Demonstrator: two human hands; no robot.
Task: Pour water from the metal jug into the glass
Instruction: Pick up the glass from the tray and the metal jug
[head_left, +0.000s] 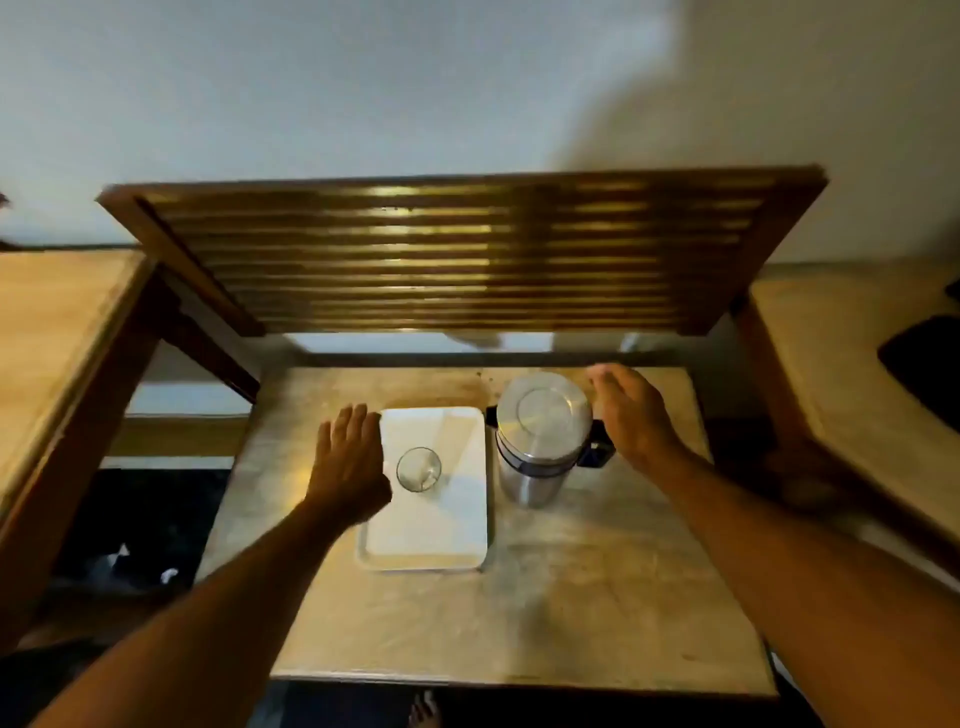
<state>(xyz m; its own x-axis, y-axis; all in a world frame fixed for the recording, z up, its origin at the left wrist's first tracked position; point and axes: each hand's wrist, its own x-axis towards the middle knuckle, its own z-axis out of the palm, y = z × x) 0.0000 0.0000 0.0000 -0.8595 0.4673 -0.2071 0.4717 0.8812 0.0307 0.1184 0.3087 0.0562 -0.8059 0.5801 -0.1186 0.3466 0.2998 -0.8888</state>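
At the far left we see the corner of a pale wooden surface (57, 332), smooth and matte, set well apart from the small stone-like table (597, 597), whose mottled beige top looks polished. Our left hand (348, 467) lies flat and spread, fingers loose and gripping nothing, its edge over the left rim of a white rectangular tray (457, 535) with rounded corners and a shallow lip. On that tray, just beside the hand, stands the glass (418, 469), a clear round tumbler; we cannot tell whether it holds anything. Right of the tray, upright on the bare tabletop, stands the metal jug (540, 441), a brushed-steel cylinder with a flat round lid and a dark handle. Our right hand (636, 415) hovers beside it, fingers relaxed and apart, seemingly not touching. Behind, a dark slatted wooden rack (457, 254) shows glossy ridges.
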